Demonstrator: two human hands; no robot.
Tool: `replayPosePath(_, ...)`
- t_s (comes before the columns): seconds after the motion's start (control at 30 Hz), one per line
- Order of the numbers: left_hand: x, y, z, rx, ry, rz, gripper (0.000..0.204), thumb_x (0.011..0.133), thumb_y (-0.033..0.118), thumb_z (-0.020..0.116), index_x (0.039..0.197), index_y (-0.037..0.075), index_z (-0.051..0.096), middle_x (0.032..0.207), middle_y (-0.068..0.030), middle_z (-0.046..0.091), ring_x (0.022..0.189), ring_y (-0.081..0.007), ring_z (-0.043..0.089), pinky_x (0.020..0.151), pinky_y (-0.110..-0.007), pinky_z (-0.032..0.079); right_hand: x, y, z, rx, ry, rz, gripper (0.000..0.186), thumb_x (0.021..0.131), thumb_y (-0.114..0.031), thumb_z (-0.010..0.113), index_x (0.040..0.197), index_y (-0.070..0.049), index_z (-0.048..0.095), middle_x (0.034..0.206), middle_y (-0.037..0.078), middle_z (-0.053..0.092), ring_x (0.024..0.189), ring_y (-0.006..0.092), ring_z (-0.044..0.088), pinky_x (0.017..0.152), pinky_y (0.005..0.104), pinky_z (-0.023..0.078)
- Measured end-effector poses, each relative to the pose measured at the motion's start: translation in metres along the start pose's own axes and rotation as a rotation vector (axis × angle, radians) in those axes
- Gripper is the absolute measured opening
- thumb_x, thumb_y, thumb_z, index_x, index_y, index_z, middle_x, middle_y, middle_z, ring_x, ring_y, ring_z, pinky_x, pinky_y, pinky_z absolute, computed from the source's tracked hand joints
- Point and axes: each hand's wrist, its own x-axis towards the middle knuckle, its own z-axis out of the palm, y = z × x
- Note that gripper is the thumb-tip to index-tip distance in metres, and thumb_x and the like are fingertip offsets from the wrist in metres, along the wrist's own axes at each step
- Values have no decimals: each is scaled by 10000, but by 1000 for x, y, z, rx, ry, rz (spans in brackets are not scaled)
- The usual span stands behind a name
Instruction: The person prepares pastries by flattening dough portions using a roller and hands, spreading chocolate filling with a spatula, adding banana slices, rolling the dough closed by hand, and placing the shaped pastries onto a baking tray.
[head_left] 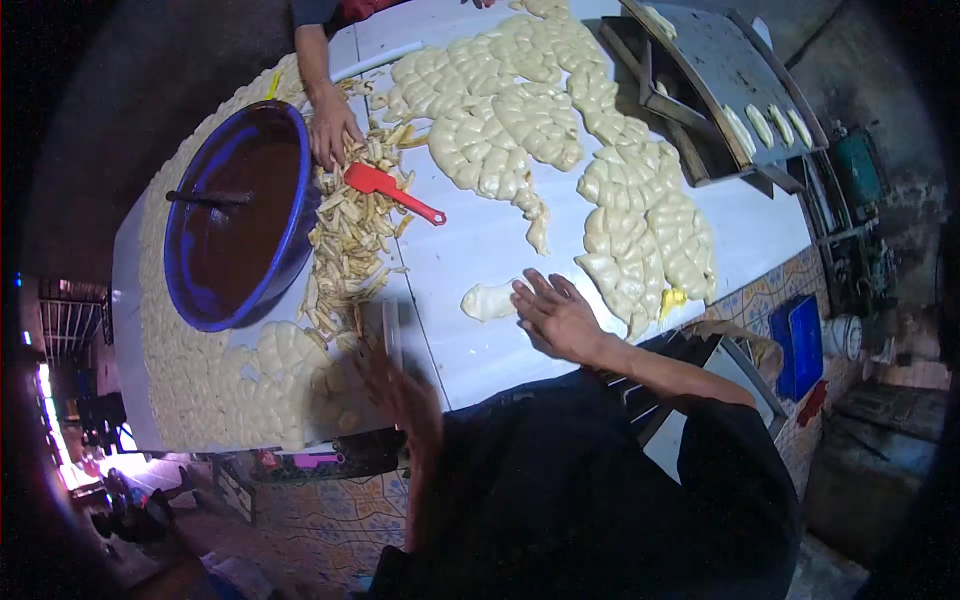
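Observation:
My right hand [558,318] lies with its fingers stretched out over the edge of a flattened piece of pale dough [487,302] on the white table. My left hand [398,385] is smeared by motion, near the lower end of a heap of cut yellowish strips [350,240] that look like banana. A pale upright blur shows just above it, and I cannot make out what it is. Many soft dough pieces [480,150] lie joined in sheets beyond and to the right of my right hand.
A blue basin [307,220] of brown filling with a dark handle stands at left. A red scraper [390,190] rests on the strips. A co-worker's hand [332,125] reaches into them. Filled trays [735,90] stand at far right; more dough [215,385] covers the left side.

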Motion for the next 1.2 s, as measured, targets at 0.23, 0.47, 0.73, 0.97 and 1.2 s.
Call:
replayPosePath(0.23, 39, 47, -50, -524, -367, 630, 409, 843, 84, 728, 1230, 31, 607, 1143, -141, 682, 1086, -347, 643, 957, -475, 474, -11, 0, -39, 303, 145, -238, 607, 886, -315, 740, 1399, -59, 541, 1359, 189, 594, 1198, 308, 612, 851, 446, 525)
replayPosePath(0.47, 91, 93, 9, -246, -215, 688, 550, 939, 297, 670, 1411, 47, 540, 1461, -159, 532, 1389, -328, 464, 1165, -516, 323, 33, 32, 10, 13, 220, 1, 357, 957, -349, 631, 1210, -103, 690, 1394, 128, 589, 1348, 304, 510, 1068, 482, 423)
replayPosePath(0.73, 179, 125, 67, 89, -70, 338, 679, 1040, 426, 414, 1563, 5, 315, 1641, -243, 250, 1529, -447, 174, 1108, -767, 173, 102, 63, 5, -36, 262, 237, 371, 1007, -386, 535, 1266, -173, 694, 1584, 126, 408, 1516, 302, 293, 1197, 563, 236)
replayPosePath(0.97, 153, 82, 34, -594, -192, 431, 488, 913, 183, 654, 1334, -50, 571, 1242, -225, 614, 1150, -402, 559, 1021, -499, 402, 64, 65, 1, 76, 183, 33, 408, 822, -255, 762, 1198, -120, 680, 1175, 56, 663, 1203, 236, 579, 1082, 464, 380)
replayPosePath(1.2, 105, 54, 33, -510, -55, 610, 446, 796, -82, 670, 1234, -2, 643, 1091, -172, 620, 1025, -358, 592, 923, -461, 477, 44, 41, 2, 85, 250, 26, 350, 853, -186, 720, 1184, -88, 659, 1150, 50, 613, 1189, 234, 555, 1009, 454, 401)
